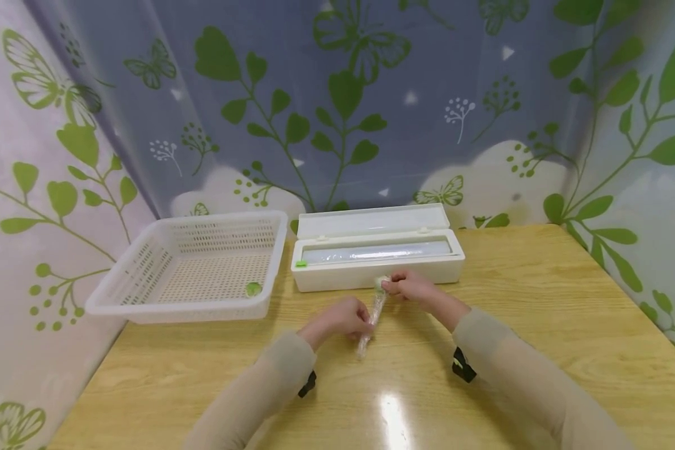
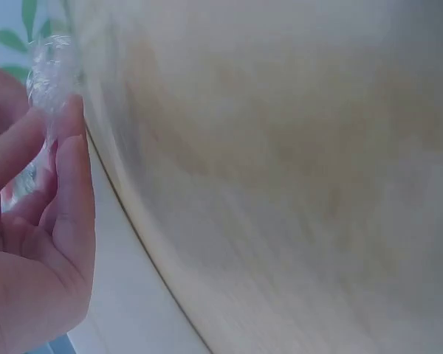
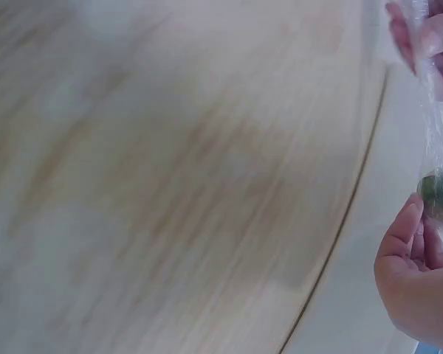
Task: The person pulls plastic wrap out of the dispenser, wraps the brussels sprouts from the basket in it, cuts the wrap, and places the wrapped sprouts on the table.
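Twisted clear plastic film (image 1: 378,305): around a small round green object (image 3: 437,190), over the pale wooden desk (image 1: 540,312), before the long white plastic box (image 1: 337,276)
Left hand (image 1: 342,317): fingers pinching the film
Right hand (image 1: 413,289): fingers pinching the wrapped object

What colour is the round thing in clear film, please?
The round thing is green, clearest in the right wrist view.
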The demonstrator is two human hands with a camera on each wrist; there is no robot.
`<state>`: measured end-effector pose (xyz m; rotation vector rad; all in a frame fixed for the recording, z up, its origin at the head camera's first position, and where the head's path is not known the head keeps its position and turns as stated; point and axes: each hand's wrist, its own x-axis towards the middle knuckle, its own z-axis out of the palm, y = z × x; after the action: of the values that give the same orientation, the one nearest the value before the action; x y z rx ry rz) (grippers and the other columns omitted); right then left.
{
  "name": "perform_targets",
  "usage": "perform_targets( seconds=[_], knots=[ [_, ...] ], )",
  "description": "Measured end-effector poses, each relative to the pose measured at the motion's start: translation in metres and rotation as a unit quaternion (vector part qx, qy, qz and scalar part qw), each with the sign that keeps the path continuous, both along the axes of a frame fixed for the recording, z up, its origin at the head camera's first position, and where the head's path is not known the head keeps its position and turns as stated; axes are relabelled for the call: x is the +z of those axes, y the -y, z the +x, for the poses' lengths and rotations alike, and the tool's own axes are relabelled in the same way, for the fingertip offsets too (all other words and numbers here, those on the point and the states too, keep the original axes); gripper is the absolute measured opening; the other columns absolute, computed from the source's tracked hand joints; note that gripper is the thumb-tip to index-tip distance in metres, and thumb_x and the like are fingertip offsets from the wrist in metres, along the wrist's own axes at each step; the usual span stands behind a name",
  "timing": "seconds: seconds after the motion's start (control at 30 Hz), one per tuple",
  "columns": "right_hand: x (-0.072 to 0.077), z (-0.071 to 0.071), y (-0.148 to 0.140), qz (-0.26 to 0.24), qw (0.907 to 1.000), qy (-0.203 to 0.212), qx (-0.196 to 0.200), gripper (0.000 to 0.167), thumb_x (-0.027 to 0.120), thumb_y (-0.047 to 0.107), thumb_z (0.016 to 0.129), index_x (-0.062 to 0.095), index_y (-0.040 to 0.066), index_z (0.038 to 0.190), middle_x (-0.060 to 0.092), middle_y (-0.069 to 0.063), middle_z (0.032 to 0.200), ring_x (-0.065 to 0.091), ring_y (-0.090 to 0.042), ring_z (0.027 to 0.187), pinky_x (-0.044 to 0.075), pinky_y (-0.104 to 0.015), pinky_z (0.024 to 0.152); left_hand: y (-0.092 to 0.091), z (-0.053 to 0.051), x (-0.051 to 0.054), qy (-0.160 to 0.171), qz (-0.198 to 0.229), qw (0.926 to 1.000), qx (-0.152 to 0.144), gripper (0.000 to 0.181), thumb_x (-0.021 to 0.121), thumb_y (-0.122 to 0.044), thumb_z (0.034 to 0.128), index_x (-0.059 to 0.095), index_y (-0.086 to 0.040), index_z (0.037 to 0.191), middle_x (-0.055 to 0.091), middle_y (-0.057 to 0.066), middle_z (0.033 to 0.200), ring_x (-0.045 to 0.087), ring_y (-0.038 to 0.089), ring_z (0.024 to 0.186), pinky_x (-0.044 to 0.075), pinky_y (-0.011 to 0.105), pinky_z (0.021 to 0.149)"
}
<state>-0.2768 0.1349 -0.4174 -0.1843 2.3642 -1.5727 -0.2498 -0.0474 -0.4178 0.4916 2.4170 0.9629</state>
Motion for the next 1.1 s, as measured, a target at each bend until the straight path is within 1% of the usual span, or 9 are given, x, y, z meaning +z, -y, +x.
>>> perform_targets(
  seconds=[0.2,0.4,0.57,0.67,0.7,0.8,0.9,0.93,1.1],
  knots=[
    [-0.001,0.003,0.002,0.050,0.9979,-0.038,0.014,0.016,0.061,0.012,0.082,0.059,-0.002,0.078,0.048,0.000,0.066,0.044,-0.016,0.061,0.040,-0.028,0.055,-0.001,0.010,0.000,0.044,0.003,0.9989,-0.013,0.021,0.065,-0.012,0.0799,0.055,-0.001,0.065,0.058,0.006,0.055,0.053,0.011,0.047,0.047,0.025,0.047],
    [-0.005,-0.002,0.005,0.076,0.9950,-0.042,0.050,0.019,0.065,0.005,0.076,0.062,-0.006,0.090,0.057,-0.005,0.076,0.049,-0.017,0.069,0.043,-0.027,0.060,0.013,-0.004,0.013,0.079,-0.054,0.9907,-0.096,0.028,0.057,-0.021,0.0870,0.064,0.004,0.077,0.065,0.012,0.071,0.063,0.020,0.065,0.050,0.030,0.058],
    [-0.010,-0.004,0.004,0.091,0.9914,-0.053,0.077,0.033,0.068,0.000,0.072,0.060,-0.010,0.103,0.061,-0.017,0.099,0.054,-0.028,0.095,0.046,-0.035,0.078,0.011,-0.031,0.014,-0.012,-0.023,0.9975,-0.065,0.019,0.057,-0.013,0.0862,0.061,0.003,0.096,0.062,0.012,0.090,0.058,0.023,0.083,0.048,0.033,0.069],
    [-0.012,-0.005,0.003,0.096,0.9895,-0.063,0.088,0.033,0.068,-0.003,0.071,0.060,-0.011,0.101,0.061,-0.019,0.098,0.055,-0.029,0.094,0.047,-0.033,0.075,0.002,-0.047,0.000,-0.078,-0.014,0.9951,-0.059,0.021,0.065,-0.014,0.0804,0.061,-0.001,0.096,0.062,0.007,0.089,0.058,0.018,0.083,0.047,0.028,0.071],
    [-0.012,-0.006,0.003,0.097,0.9891,-0.066,0.090,0.032,0.068,-0.004,0.070,0.060,-0.012,0.100,0.062,-0.019,0.096,0.055,-0.028,0.091,0.048,-0.032,0.073,0.001,-0.059,-0.014,-0.104,-0.002,0.9920,-0.071,0.022,0.067,-0.018,0.0784,0.062,-0.004,0.094,0.062,0.003,0.086,0.057,0.015,0.079,0.047,0.025,0.068],
    [-0.013,-0.007,0.004,0.102,0.9874,-0.083,0.088,0.029,0.069,-0.005,0.068,0.061,-0.011,0.096,0.063,-0.016,0.089,0.056,-0.021,0.080,0.048,-0.028,0.066,-0.005,-0.068,-0.026,-0.124,-0.018,0.9891,-0.078,0.020,0.072,-0.017,0.0730,0.061,-0.007,0.087,0.060,-0.001,0.078,0.056,0.011,0.073,0.045,0.023,0.065],
    [-0.014,-0.007,0.005,0.121,0.9811,-0.120,0.093,0.027,0.071,-0.007,0.064,0.064,-0.010,0.090,0.064,-0.013,0.083,0.055,-0.016,0.074,0.047,-0.026,0.063,-0.009,-0.065,-0.025,-0.143,-0.024,0.9871,-0.068,0.015,0.071,-0.010,0.0726,0.061,-0.005,0.082,0.060,0.001,0.076,0.054,0.013,0.071,0.045,0.024,0.064],
    [-0.015,-0.007,0.006,0.129,0.9777,-0.135,0.096,0.026,0.072,-0.007,0.063,0.065,-0.009,0.088,0.064,-0.012,0.081,0.055,-0.015,0.072,0.047,-0.026,0.062,-0.012,-0.055,-0.013,-0.139,-0.040,0.9880,-0.053,0.014,0.070,-0.004,0.0720,0.061,-0.003,0.082,0.060,0.004,0.077,0.054,0.015,0.073,0.045,0.026,0.065],
    [-0.018,-0.004,0.011,0.173,0.9488,-0.231,0.129,0.020,0.071,-0.008,0.057,0.066,-0.004,0.077,0.062,-0.004,0.070,0.052,-0.012,0.065,0.045,-0.024,0.059,-0.009,-0.040,-0.001,-0.166,-0.021,0.9852,-0.036,0.006,0.066,0.001,0.0741,0.061,0.001,0.077,0.059,0.008,0.075,0.050,0.014,0.068,0.042,0.023,0.062]
  ],
)
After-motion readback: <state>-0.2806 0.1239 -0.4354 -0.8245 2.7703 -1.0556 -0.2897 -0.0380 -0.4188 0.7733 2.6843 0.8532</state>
